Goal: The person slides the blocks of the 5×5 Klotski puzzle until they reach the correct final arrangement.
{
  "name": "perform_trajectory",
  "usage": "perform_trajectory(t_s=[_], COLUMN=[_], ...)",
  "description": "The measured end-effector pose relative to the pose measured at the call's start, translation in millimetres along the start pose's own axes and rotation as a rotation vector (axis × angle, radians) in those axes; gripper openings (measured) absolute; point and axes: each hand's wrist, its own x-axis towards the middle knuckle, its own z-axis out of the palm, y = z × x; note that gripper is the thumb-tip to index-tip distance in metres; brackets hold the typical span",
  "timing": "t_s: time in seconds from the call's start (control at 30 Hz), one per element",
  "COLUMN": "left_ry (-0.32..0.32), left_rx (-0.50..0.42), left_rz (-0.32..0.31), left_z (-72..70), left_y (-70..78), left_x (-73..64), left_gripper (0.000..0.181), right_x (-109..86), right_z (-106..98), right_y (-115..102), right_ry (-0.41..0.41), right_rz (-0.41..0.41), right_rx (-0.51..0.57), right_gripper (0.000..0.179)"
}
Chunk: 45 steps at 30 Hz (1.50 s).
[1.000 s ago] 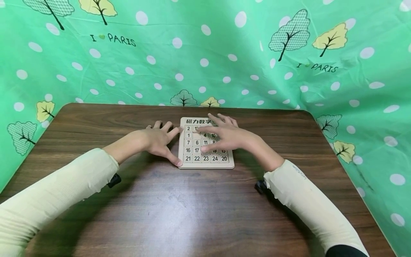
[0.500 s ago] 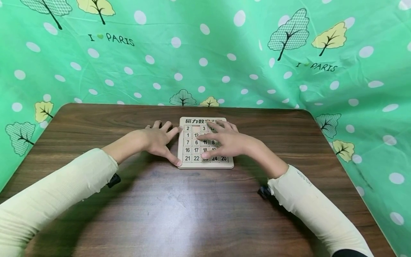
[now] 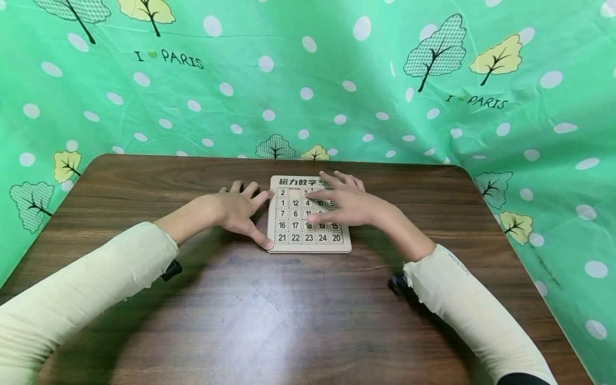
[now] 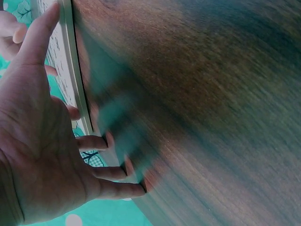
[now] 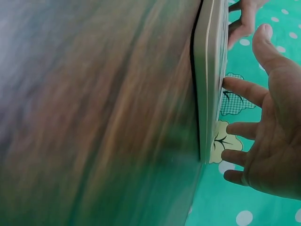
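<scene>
Left hand (image 3: 233, 211), spread wide, touches the number board (image 3: 310, 248); right hand (image 3: 355, 206) splays, index at its tiles (image 3: 295, 225). Looks light, stiff, smooth-faced, likely to skid: brace the edges!

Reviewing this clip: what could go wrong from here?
The bare left hand touches only the left edge of the beige rectangular number board, so a sideways push might shift it across the dark brown wood-grain table. The bare right hand has its index fingertip at the square beige 3 tile, beside the open slot; a stray nudge could slide it unintentionally.
</scene>
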Motion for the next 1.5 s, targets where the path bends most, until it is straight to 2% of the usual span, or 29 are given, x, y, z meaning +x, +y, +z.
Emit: perform_trajectory(t_s=[0.4, 0.63, 0.77, 0.97, 1.2, 1.33, 1.5], left_ry=[-0.004, -0.004, -0.002, -0.007, -0.009, -0.009, -0.018], left_rx=[-0.003, 0.005, 0.012, 0.007, 0.003, 0.003, 0.004], left_rz=[-0.007, -0.001, 0.001, 0.005, 0.000, 0.001, 0.001], left_z=[0.0, -0.6, -0.9, -0.2, 0.7, 0.5, -1.3], left_y=[-0.2, 0.3, -0.4, 0.6, -1.7, -1.9, -0.5], left_x=[0.6, -0.4, -0.7, 0.0, -0.8, -1.8, -1.5], left_gripper=[0.141, 0.141, 0.140, 0.140, 0.140, 0.140, 0.141], right_x=[10.9, -5.7, -9.6, -0.8, 7.9, 1.9, -17.3], right_z=[2.1, -4.0, -3.9, -0.9, -1.0, 0.1, 0.9], right_y=[-12.3, -12.2, -9.6, -0.1, 6.5, 8.2, 13.7], right_ry=[-0.036, -0.010, -0.020, -0.016, -0.021, 0.001, 0.019], right_rz=[-0.018, -0.025, -0.018, -0.001, -0.005, -0.008, 0.014], right_rx=[0.001, 0.025, 0.036, 0.010, 0.015, 0.040, 0.067], right_gripper=[0.078, 0.066, 0.067, 0.076, 0.073, 0.073, 0.067])
